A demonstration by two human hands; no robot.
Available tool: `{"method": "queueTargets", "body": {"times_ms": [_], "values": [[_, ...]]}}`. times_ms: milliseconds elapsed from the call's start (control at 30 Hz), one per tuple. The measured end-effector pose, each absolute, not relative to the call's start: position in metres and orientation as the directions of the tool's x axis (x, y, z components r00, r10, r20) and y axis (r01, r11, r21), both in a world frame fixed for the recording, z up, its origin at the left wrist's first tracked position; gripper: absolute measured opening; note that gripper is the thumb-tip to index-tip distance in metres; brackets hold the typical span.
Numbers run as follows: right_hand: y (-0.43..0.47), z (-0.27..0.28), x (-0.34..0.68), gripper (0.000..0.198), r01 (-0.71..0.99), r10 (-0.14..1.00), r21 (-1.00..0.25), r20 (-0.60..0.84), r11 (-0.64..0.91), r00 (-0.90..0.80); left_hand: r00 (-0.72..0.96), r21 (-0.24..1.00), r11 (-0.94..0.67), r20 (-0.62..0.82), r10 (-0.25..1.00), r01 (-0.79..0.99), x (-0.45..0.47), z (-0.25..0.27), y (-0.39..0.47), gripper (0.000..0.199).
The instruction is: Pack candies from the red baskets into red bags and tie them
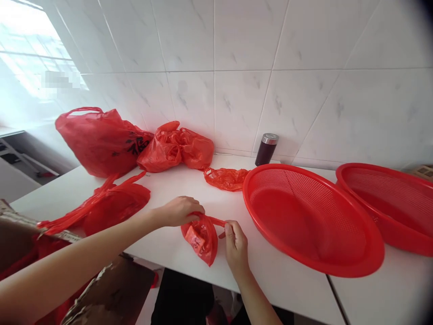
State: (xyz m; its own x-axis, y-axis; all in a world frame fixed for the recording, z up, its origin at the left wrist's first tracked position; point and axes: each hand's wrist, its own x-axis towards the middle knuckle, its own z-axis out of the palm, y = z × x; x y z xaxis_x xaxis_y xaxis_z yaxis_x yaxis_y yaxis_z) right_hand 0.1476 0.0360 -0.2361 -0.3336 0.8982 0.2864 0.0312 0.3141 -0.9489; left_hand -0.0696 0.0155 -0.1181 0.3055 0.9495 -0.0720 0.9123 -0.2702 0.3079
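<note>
- Bag (200, 241): over the table (280, 280), towards six o'clock in view; whether it touches, I cannot tell
- Left hand (182, 211): at the bag's eleven o'clock; fingers curled together, pinching its top
- Right hand (236, 243): at the bag's three o'clock; thumb and fingers pinching its strap (215, 220)
- Basket (304, 225): bag's three o'clock; flask (266, 151): one o'clock

Bag (200, 240) on table (287, 282), basket (287, 223) right, flask (266, 151) behind

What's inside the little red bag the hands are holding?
A packet with dark markings shows in the small red plastic bag; anything beneath or behind the packet is covered.
</note>
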Motion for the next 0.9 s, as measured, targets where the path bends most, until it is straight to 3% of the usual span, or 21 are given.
{"method": "queueTargets", "body": {"times_ms": [200, 333, 467, 567, 767, 833, 900], "values": [[0.038, -0.242, 0.146, 0.022, 0.100, 0.922, -0.966, 0.193, 0.239, -0.335, -0.185, 0.306, 0.181, -0.016, 0.983, 0.935, -0.125, -0.097, -0.039, 0.034], [0.037, -0.244, 0.144, 0.022, 0.143, 0.913, -0.956, 0.189, 0.255, -0.362, -0.476, 0.293, 0.442, 0.051, 0.878, 0.847, -0.167, -0.094, -0.073, 0.042], [0.038, -0.247, 0.143, 0.024, 0.158, 0.920, -0.958, 0.170, 0.238, -0.352, -0.658, 0.155, 0.644, 0.063, 0.750, 0.749, -0.195, -0.095, -0.091, 0.049], [0.039, -0.250, 0.143, 0.025, 0.165, 0.925, -0.960, 0.160, 0.228, -0.345, -0.705, 0.086, 0.700, 0.089, 0.704, 0.709, -0.202, -0.088, -0.098, 0.053], [0.038, -0.246, 0.144, 0.022, 0.152, 0.919, -0.954, 0.194, 0.258, -0.343, -0.628, -0.017, 0.647, 0.222, 0.746, 0.762, -0.201, -0.072, -0.101, 0.054], [0.038, -0.245, 0.144, 0.022, 0.152, 0.921, -0.954, 0.196, 0.259, -0.336, -0.573, -0.029, 0.591, 0.217, 0.791, 0.806, -0.192, -0.079, -0.100, 0.051], [0.038, -0.245, 0.144, 0.022, 0.163, 0.921, -0.951, 0.195, 0.261, -0.338, -0.507, 0.038, 0.507, 0.125, 0.853, 0.861, -0.176, -0.091, -0.098, 0.046]]}}
